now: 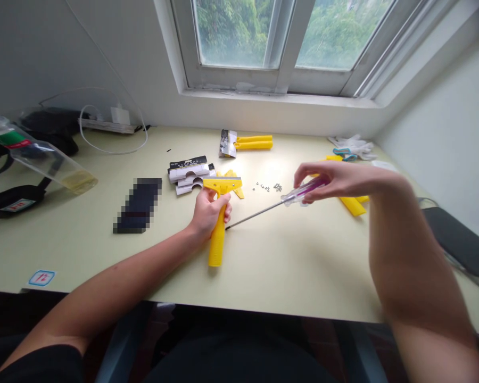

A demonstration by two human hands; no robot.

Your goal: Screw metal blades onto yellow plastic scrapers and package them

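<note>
My left hand [208,213] is wrapped around the neck of a yellow scraper [216,247], whose wide head with a metal blade strip points away from me. In my right hand [335,180] is a screwdriver [259,211] with a clear and purple handle. Its long shaft slants down to the left, and the dark tip is close beside the scraper's handle; whether they touch I cannot tell. Behind the scraper head lie yellow plastic pieces [236,187], partly hidden. Small nuts [262,185] and a little pile of screws [278,187] are on the table between my hands.
Cardboard sleeves [188,169] lie left of the scraper head. Packaged yellow scrapers [253,142] rest farther back. More yellow handles [352,205] and white gloves [353,148] are at right. A blurred-out dark object [139,206], a tilted bottle [48,159] and a white cable [83,135] occupy the left.
</note>
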